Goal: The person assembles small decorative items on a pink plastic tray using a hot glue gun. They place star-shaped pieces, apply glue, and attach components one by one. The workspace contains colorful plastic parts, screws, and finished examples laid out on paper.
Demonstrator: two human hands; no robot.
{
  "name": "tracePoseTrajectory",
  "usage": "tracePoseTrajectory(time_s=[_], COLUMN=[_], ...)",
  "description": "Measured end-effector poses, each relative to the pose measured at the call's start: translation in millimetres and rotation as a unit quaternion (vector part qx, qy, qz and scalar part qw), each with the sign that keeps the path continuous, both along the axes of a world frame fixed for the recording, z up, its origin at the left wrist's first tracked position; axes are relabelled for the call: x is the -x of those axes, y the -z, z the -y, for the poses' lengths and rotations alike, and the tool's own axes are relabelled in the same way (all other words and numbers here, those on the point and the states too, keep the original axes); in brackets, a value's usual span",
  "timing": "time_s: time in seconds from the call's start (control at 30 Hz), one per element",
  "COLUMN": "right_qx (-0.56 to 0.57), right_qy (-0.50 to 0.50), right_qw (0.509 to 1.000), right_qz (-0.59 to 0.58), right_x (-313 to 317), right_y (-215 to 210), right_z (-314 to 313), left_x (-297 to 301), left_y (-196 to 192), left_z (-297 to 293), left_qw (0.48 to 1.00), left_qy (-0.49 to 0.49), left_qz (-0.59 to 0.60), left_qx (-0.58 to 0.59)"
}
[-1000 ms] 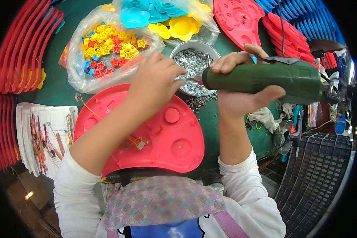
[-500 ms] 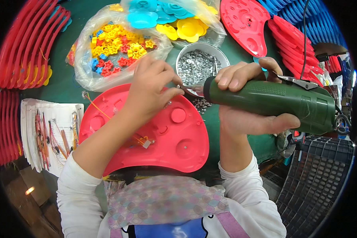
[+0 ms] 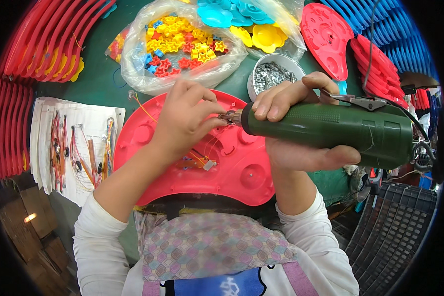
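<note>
My right hand (image 3: 296, 153) is wrapped round a green electric screwdriver (image 3: 335, 130), its metal lever under the fingers and its nose facing left. At the nose, my left hand (image 3: 185, 116) pinches a small screw by the bit; the fingertips partly hide it. Both hands are above a red curved plastic panel (image 3: 222, 186) with round bosses and recesses. On the panel lie thin wires with a white connector (image 3: 208, 165). Just beyond the screwdriver's nose stands a white bowl (image 3: 252, 88) of small silvery metal parts.
A clear bag (image 3: 133, 76) of star-shaped pieces and blue and yellow flower shapes (image 3: 266, 38) sit at the back. Wire sets lie on paper sheets (image 3: 44, 143) at left. Red parts (image 3: 10, 128) stack at far left. A dark crate (image 3: 389, 227) stands lower right.
The screwdriver's nose and my left fingertips have come down from beside the bowl to over the red panel. The whole view has shifted, so the table things appear further right.
</note>
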State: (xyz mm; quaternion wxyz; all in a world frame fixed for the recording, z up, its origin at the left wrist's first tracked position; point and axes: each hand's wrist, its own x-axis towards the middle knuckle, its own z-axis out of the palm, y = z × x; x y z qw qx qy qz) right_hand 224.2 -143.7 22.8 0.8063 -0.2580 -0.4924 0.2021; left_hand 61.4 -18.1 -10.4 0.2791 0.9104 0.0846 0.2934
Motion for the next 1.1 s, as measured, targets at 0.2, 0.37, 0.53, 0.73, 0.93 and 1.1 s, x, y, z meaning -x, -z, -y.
tracePoseTrajectory(time_s=[0.2, 0.37, 0.53, 0.73, 0.93, 1.1], right_qx=[0.055, 0.088, 0.081, 0.21, 0.17, 0.092], right_qy=[0.015, 0.047, 0.048, 0.053, 0.04, 0.154], right_qw=[0.998, 0.993, 0.993, 0.976, 0.984, 0.982], right_qz=[-0.028, -0.059, -0.066, 0.036, 0.046, -0.055], right_x=[0.5, 7.9, 5.4, 7.0, 6.2, -21.0], right_y=[8.4, 6.4, 13.9, -2.7, -4.9, -21.7], right_z=[5.1, 3.3, 1.0, 1.4, 5.6, 61.9], left_x=[-1.1, -0.4, -2.0, -3.4, -3.8, 7.5], left_y=[13.0, 15.2, 14.8, 19.1, 20.0, 12.0], left_z=[1.7, 3.2, 4.5, 6.6, 8.5, 6.0], left_qw=[0.997, 0.994, 0.996, 0.997, 0.999, 0.996], left_qy=[-0.021, -0.017, -0.017, -0.031, -0.025, -0.017], left_qz=[-0.059, -0.079, -0.073, -0.044, -0.032, -0.055], left_qx=[0.043, 0.067, 0.054, 0.051, 0.033, 0.066])
